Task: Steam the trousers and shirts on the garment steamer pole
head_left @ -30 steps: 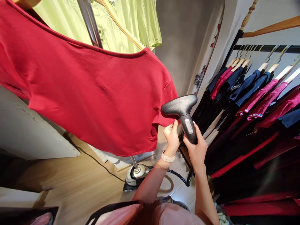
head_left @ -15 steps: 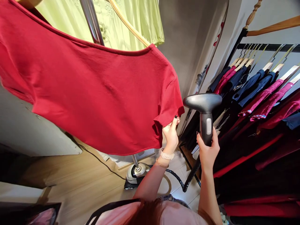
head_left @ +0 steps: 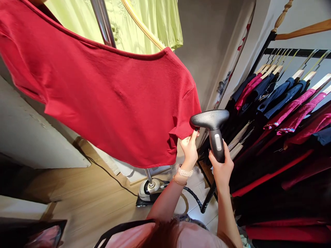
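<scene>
Here we are, our left hand (head_left: pixel 190 153) pinching the red shirt (head_left: pixel 116 103) hem, our right hand (head_left: pixel 221 170) curled round the steamer (head_left: pixel 214 137), its base tank (head_left: pixel 151 189) down on the floor (head_left: pixel 85 186).

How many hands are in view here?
2: the left hand pinching the edge of the red T-shirt, and the right hand gripping the garment steamer. No others show.

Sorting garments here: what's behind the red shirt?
Above the red short-sleeved shirt, a chrome pole and pale green embroidered garment show; anything directly behind its body is covered.

steamer head (head_left: pixel 210 120) right of T-shirt (head_left: pixel 111 103) | clothes rack (head_left: pixel 279 137) farther right | steamer base (head_left: pixel 151 189) on floor (head_left: pixel 82 186) below T-shirt
</scene>
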`<state>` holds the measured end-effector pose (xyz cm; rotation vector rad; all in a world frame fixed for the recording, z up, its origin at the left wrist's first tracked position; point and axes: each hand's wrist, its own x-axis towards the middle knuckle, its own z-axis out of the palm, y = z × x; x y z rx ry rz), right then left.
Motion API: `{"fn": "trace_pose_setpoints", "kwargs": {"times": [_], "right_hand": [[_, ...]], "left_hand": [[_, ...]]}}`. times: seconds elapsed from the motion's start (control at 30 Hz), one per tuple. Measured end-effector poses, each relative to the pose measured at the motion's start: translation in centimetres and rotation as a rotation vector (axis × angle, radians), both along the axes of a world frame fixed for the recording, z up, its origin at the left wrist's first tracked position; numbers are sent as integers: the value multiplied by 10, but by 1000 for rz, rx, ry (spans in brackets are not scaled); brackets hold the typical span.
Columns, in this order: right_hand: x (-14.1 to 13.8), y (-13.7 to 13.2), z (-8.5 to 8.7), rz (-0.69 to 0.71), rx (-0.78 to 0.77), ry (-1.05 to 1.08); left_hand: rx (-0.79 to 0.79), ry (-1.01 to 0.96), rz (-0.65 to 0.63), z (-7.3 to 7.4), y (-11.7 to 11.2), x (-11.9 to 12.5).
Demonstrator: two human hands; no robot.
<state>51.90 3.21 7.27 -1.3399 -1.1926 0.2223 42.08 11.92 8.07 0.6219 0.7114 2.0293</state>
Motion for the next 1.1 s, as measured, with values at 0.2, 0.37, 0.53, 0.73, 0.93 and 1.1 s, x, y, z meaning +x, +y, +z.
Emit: {"fn": "trace_pose_setpoints", "kwargs": {"times": [0.2, 0.37, 0.53, 0.73, 0.93, 1.1], "right_hand": [[-4, 0, 1, -32, 4, 0], [-10, 3, 7, -9, 38, -37], [-8, 1, 0, 21, -3, -13], [-9, 7, 2, 21, 19, 13], [-4, 6, 4, -1, 30, 140], [3, -4, 5, -48, 58, 174]], "left_hand": [[1, -70, -26, 1, -5, -3], [18, -67, -30, 4, -10, -6], [18, -75, -26, 4, -11, -7], [7, -64, -16, 2, -12, -5], [10, -58, 10, -1, -12, -4], [5, -48, 43, -3, -11, -5]]}}
